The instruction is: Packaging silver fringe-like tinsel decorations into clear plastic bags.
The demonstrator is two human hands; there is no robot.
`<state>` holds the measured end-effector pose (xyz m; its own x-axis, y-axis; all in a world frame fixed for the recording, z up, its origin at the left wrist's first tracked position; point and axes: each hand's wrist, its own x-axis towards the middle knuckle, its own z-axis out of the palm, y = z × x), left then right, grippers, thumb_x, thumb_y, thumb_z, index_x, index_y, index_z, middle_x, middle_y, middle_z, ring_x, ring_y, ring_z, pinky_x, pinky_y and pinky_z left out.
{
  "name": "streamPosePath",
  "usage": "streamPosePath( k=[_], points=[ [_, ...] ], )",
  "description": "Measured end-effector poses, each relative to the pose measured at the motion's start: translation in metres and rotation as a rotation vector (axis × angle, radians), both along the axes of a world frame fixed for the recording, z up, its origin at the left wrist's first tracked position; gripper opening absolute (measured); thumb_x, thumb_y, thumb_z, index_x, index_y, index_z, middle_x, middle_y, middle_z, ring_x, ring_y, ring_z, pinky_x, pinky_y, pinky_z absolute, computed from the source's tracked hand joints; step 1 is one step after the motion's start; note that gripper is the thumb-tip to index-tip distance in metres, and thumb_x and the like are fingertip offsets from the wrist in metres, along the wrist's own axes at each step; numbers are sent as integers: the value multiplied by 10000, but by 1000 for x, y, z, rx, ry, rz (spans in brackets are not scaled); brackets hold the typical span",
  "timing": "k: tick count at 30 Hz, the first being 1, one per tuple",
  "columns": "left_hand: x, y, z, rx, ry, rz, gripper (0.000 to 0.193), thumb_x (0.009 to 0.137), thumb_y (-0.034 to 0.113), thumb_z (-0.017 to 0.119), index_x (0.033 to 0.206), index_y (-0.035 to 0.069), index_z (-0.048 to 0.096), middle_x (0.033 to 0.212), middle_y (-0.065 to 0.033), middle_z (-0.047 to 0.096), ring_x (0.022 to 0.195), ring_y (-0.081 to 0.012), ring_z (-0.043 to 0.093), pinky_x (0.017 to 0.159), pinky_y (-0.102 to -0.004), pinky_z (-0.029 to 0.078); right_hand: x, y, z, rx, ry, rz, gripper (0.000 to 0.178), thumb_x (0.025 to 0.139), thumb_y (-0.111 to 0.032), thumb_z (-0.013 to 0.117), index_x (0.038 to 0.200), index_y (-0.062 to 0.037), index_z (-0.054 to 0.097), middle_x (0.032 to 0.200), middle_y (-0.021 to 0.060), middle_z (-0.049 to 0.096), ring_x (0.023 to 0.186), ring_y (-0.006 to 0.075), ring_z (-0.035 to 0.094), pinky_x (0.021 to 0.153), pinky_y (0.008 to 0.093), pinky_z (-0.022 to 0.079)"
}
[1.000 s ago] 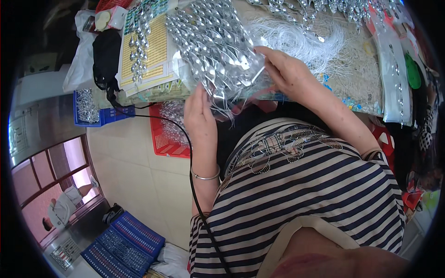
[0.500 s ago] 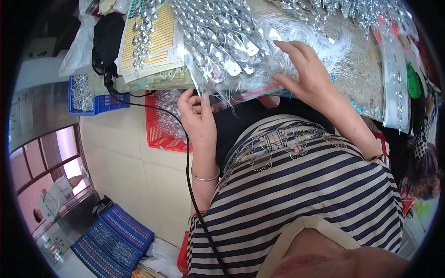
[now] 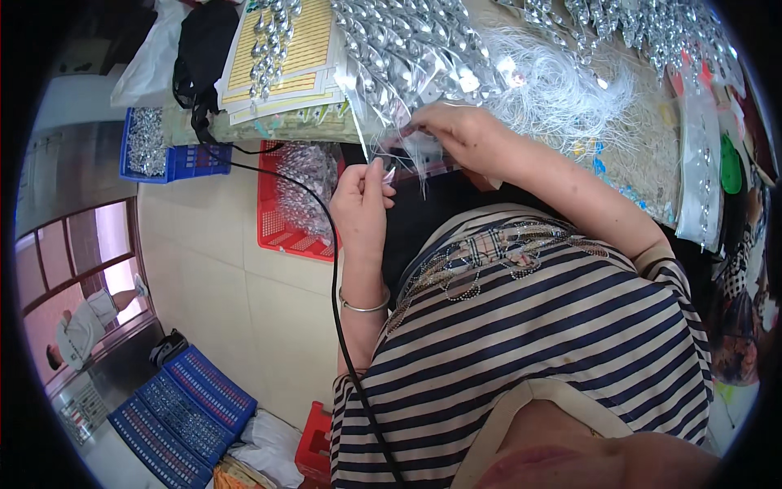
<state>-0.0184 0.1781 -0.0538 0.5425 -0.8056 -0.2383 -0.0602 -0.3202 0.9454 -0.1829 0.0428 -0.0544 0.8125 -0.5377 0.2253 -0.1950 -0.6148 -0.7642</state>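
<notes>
A clear plastic bag point(image 3: 407, 61) filled with silvery crystal pendants lies on the table edge in front of me. My left hand point(image 3: 362, 200) pinches the bag's lower left edge, fingers closed on the plastic. My right hand point(image 3: 456, 134) grips the bag's open lower edge near its middle, fingers curled over the plastic. A tangle of white thread point(image 3: 562, 90) lies just right of the bag.
A yellow card point(image 3: 281, 53) with strung crystals lies left of the bag. A red basket point(image 3: 281, 232) with packed crystals and a blue basket point(image 3: 175, 159) sit below the table. More crystal strips point(image 3: 700, 163) line the right side. A black cable point(image 3: 334, 285) hangs down.
The bag has come down from a raised position to lie on the table edge. Both hands have slid to its lower edge, closer together.
</notes>
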Motion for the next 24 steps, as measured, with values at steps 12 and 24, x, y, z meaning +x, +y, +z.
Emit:
streamPosePath(
  k=[12, 24],
  points=[
    [6, 6, -9, -53, 67, -50, 228, 978, 235, 592, 878, 34, 632, 699, -28, 644, 547, -48, 570, 484, -185, 395, 23, 11, 0, -9, -2, 102, 299, 875, 6, 544, 1158, -47, 625, 1079, 155, 655, 1000, 358, 611, 887, 410, 489],
    [5, 11, -10, -86, 115, -63, 211, 993, 223, 570, 884, 52, 627, 717, -4, 623, 557, -43, 541, 492, -173, 378, 34, 16, -5, 14, -118, 64, 226, 837, 6, 541, 1032, 17, 656, 998, 198, 658, 957, 394, 615, 854, 435, 495]
  ],
)
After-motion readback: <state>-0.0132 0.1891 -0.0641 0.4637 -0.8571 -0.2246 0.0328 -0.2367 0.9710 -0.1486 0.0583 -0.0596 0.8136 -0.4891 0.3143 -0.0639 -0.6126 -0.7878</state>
